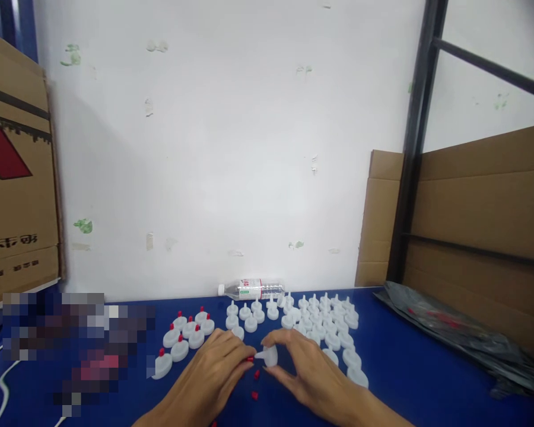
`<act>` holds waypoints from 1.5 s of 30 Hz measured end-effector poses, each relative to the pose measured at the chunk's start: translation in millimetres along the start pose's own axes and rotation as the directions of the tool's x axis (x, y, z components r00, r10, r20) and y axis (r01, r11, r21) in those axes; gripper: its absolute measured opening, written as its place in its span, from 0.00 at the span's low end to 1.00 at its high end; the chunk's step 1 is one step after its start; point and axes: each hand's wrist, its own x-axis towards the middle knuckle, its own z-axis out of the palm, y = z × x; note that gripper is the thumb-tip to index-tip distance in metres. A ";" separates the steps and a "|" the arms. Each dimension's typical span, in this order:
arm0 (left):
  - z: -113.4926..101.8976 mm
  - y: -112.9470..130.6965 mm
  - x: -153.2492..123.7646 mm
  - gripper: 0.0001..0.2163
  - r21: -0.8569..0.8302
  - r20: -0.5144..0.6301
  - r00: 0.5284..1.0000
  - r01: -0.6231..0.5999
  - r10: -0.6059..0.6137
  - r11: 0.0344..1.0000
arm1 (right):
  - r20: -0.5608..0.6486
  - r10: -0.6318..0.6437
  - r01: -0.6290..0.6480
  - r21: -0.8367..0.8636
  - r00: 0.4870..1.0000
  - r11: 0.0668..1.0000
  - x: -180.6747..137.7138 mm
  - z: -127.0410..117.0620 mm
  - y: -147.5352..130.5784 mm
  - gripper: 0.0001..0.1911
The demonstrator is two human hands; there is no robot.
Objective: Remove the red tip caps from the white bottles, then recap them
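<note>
Between thumb and fingers, my right hand [309, 367] grips a white nozzle cap [271, 356], tilted so its thin spout points left. My left hand [220, 365] pinches a small red tip cap [250, 359] right at the end of that spout. Below the hands, two loose red tip caps [255, 395] lie on the blue table. White nozzle caps with red tips [179, 350] stand in a group left of my left hand. Many white nozzle caps with bare spouts [332, 339] stand behind and to the right of my right hand.
A plastic bottle [250, 289] lies on its side against the white wall. A grey plastic bag [454, 332] with red things in it rests at the right. Cardboard boxes [18, 178] flank the left, and cardboard sheets [480, 201] stand behind a dark metal frame [412, 142].
</note>
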 end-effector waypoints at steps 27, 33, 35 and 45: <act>13.6 2.8 -0.4 0.12 0.033 -0.070 0.995 -0.066 0.068 0.997 | -0.085 -0.304 0.301 -0.041 0.949 0.953 -0.9 1.5 -6.1 0.09; 12.5 6.8 0.9 0.13 -0.041 0.003 1.000 0.001 -0.001 0.999 | -0.119 -0.310 0.309 -0.030 0.943 0.951 -0.8 3.0 -4.3 0.09; 9.4 9.3 2.7 0.12 -0.071 0.047 0.998 0.052 -0.049 0.996 | -0.133 -0.304 0.304 -0.023 0.943 0.952 -0.8 2.9 -4.7 0.10; -5.5 19.6 4.2 0.15 -0.255 0.185 0.959 0.257 -0.214 0.932 | -0.211 -0.381 0.381 -0.045 0.900 0.924 0.3 6.6 -13.4 0.11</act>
